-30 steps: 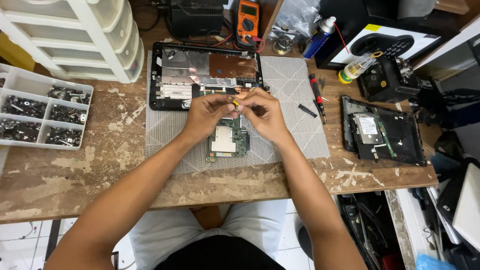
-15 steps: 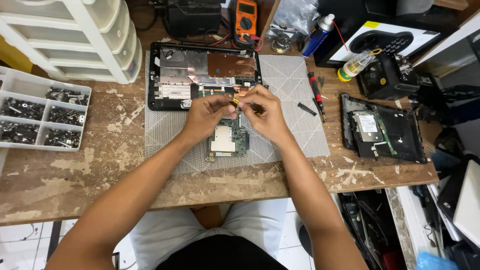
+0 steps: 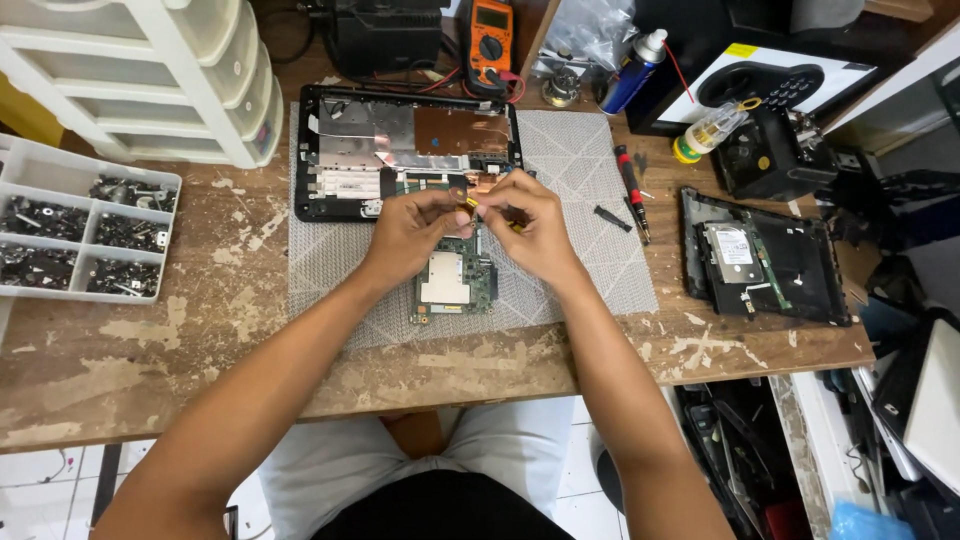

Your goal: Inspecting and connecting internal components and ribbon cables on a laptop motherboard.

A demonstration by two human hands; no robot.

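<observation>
Worn wooden workbench [image 3: 150, 370]: just above a bare circuit board [image 3: 455, 283], left hand [image 3: 415, 225] and right hand [image 3: 530, 222] pinch a small yellow-handled tool [image 3: 472, 204], seemingly light, stiff, best gripped by its handle.

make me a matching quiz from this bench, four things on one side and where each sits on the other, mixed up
Things:
1. green circuit board
2. orange multimeter
3. compartment tray of screws
4. red-handled screwdriver

Places:
A. at the left edge of the bench
B. on the grey mat, right of the hands
C. at the back of the bench, behind the opened black case
D. on the grey mat, just under the two hands

Pairs: 1-D, 2-C, 3-A, 4-B
</observation>
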